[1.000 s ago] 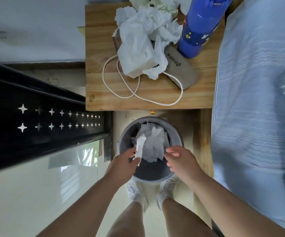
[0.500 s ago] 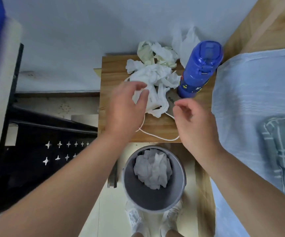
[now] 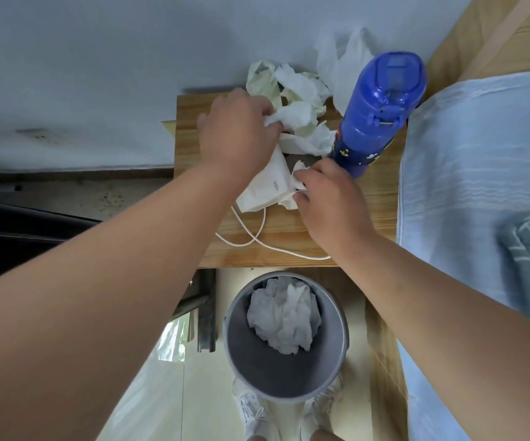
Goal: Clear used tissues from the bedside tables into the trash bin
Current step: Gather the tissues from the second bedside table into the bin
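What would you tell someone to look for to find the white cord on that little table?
Start at the wooden bedside table between the wall and the bed. On its near part, just beyond the grey trash bin on the floor, lies the white cord in loose loops. Unlike the crumpled tissues behind it, it is one thin, smooth line.

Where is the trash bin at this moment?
In the head view, lower centre: the grey trash bin stands on the floor just before the wooden bedside table's near edge, left of the bed, with crumpled tissues inside.
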